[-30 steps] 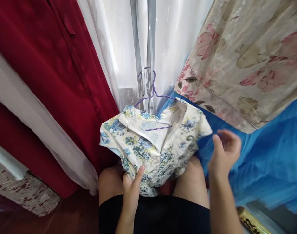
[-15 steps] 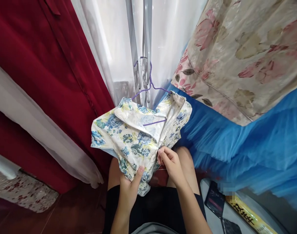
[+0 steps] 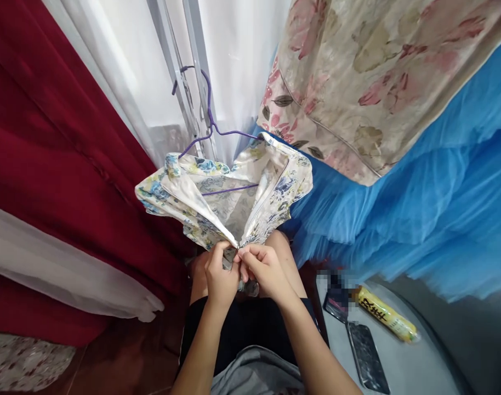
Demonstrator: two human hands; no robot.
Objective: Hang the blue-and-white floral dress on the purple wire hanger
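Observation:
A white dress [image 3: 275, 203] with blue and yellow flowers hangs on a purple wire hanger [image 3: 211, 104], over my lap. Its front gapes in a V, edged by a zipper [image 3: 256, 211], and the pale lining shows inside. At the bottom of the V, my left hand [image 3: 221, 277] is closed on the fabric edge. Right beside it, my right hand [image 3: 265, 271] pinches at the zipper's slider, where a small dark bit shows at the fingertips. The fingers mostly hide the slider, and the garment's lower part is bunched below my hands.
Red drapes [image 3: 69, 181] hang on the left and white fabric [image 3: 119, 55] behind. A beige floral cloth [image 3: 336, 93] and blue tulle [image 3: 398, 219] are on the right. A grey stool [image 3: 423, 367] holds a phone [image 3: 368, 356], a dark packet [image 3: 336, 299] and a yellow package [image 3: 388, 315].
My left hand has moved up from the lower fabric to the base of the V, beside my right hand. The neckline gapes wider, and the view has shifted right.

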